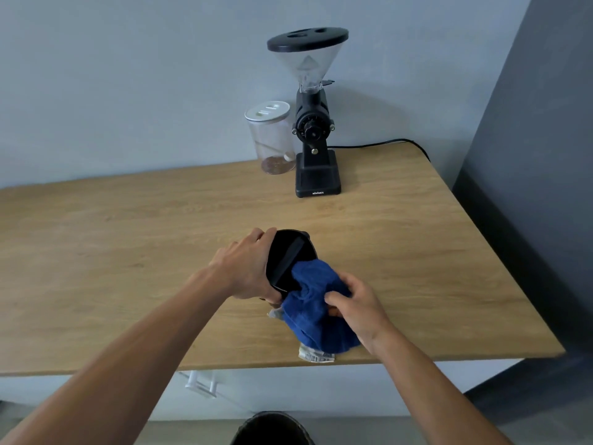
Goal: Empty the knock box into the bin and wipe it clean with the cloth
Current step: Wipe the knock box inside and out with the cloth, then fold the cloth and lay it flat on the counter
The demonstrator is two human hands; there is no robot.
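The black round knock box (287,256) is tilted over the wooden counter, its open mouth facing me, with a bar across the inside. My left hand (247,268) grips its left wall. A blue cloth (316,311) is pushed into the box's lower right rim and hangs down onto the counter. My right hand (356,305) is closed on the cloth, just right of the box. The dark rim of the bin (272,427) shows on the floor below the counter's front edge.
A black coffee grinder (313,133) with a clear hopper stands at the back of the wooden counter (128,252), its cable running right. A clear lidded jar (272,139) sits to its left. A white drawer handle (200,382) shows under the counter edge.
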